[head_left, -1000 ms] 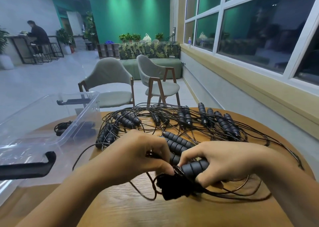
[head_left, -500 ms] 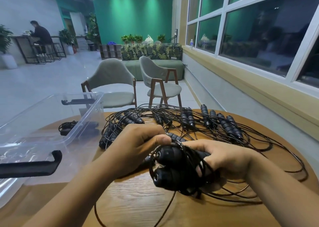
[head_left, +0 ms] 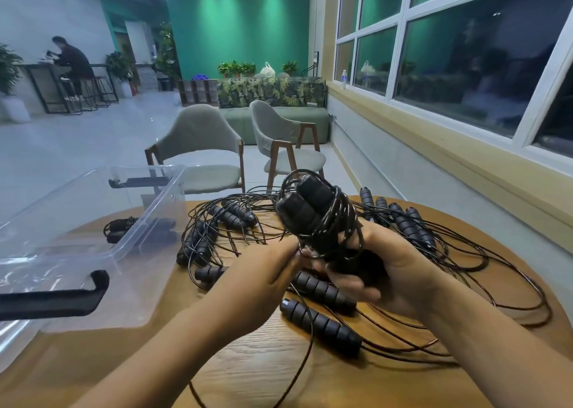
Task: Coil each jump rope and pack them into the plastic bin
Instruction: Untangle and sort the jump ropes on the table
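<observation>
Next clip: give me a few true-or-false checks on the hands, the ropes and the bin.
1. The right hand grips a jump rope bundle, cord wound round its handles. True.
2. That bundle lies inside the plastic bin. False: it is held above the table.
3. The left hand pinches the cord beside the bundle. True.
4. The bin stands right of the hands. False: it stands left of them.
5. On the table lie loose jump ropes. True.

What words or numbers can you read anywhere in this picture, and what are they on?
No text here can be read.
Pale patch on the plastic bin: maybe a sticker, too blurred to read.
Label on the water bottle: too small to read.
Handles of the coiled jump rope: no print shows.
</observation>
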Motion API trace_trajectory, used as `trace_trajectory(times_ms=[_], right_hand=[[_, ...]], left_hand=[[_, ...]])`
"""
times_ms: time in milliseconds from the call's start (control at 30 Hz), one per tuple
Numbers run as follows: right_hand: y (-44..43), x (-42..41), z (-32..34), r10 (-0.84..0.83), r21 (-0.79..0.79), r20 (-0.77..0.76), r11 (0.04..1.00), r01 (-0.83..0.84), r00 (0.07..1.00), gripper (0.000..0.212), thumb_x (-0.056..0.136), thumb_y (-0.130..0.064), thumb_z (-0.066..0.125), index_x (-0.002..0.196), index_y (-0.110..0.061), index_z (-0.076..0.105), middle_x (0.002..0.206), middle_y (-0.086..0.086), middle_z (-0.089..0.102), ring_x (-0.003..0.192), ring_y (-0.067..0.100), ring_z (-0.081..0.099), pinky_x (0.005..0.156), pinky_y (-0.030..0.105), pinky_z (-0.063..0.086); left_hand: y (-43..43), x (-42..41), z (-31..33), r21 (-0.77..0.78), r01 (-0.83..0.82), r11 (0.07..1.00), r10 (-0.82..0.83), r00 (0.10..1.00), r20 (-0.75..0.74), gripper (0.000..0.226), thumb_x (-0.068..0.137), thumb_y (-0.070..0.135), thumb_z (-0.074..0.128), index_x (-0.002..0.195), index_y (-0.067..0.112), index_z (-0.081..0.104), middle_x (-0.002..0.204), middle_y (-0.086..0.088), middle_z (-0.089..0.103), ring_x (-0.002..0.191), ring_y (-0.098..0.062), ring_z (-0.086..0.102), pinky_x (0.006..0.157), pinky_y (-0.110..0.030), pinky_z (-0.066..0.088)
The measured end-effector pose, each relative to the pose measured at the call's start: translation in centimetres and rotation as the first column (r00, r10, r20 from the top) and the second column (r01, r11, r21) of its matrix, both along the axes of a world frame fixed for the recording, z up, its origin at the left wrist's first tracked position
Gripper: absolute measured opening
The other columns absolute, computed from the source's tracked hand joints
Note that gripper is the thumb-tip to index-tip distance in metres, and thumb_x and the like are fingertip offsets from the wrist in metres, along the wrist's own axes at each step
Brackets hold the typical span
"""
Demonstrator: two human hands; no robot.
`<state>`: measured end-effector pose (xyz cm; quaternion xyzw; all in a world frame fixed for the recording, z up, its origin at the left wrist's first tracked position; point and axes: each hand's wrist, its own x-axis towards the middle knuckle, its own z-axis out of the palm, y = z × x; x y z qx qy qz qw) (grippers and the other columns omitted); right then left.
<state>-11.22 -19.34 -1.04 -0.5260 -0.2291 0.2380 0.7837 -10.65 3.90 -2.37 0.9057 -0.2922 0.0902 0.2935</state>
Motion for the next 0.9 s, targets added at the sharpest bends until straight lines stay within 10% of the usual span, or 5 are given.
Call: trace_trajectory(times_ms=[367, 567, 900], right_hand=[[-0.7, 0.7, 0.8, -0.516, -0.327, 0.28, 0.742, 0.586, 0.81, 0.036, 0.101, -0.011, 0.066, 0.132, -0.028, 0.058, 0.099, 0.024, 0.078, 0.064, 0.035, 0.058, 0.044, 0.031, 0.037], [-1.3, 0.6, 0.8, -0.4, -0.533, 0.57, 0.485, 0.693, 0.718, 0.041, 0.09, -0.024, 0.077, 0.121, -0.045, 0.062, 0.084, 0.001, 0.077, 0.063, 0.016, 0.07, 0.056, 0.033, 0.054], [0.7, -0.2, -0.1, -0.062, -0.756, 0.474, 0.483, 0.442, 0.878, 0.044, 0.085, -0.023, 0.079, 0.118, -0.05, 0.066, 0.089, -0.001, 0.075, 0.066, 0.011, 0.07, 0.058, 0.025, 0.056]], left_hand=[[-0.5, -1.1, 0.0, 0.222, 0.015, 0.975, -0.025, 0.999, 0.046, 0.029, 0.107, 0.052, 0.036, 0.1, 0.028, 0.052, 0.079, 0.008, 0.059, 0.073, -0.013, 0.054, 0.068, -0.042, 0.047], [0.0, -1.5, 0.7, 0.206, 0.031, 0.978, -0.059, 0.99, 0.131, 0.028, 0.103, 0.055, 0.039, 0.107, 0.036, 0.059, 0.081, 0.017, 0.058, 0.076, -0.005, 0.055, 0.067, -0.029, 0.047], [1.5, -0.9, 2.3, 0.063, 0.195, 0.979, -0.204, 0.96, 0.193, 0.015, 0.088, 0.042, 0.08, 0.092, 0.03, 0.071, 0.08, 0.015, 0.067, 0.076, -0.004, 0.062, 0.064, -0.032, 0.051]])
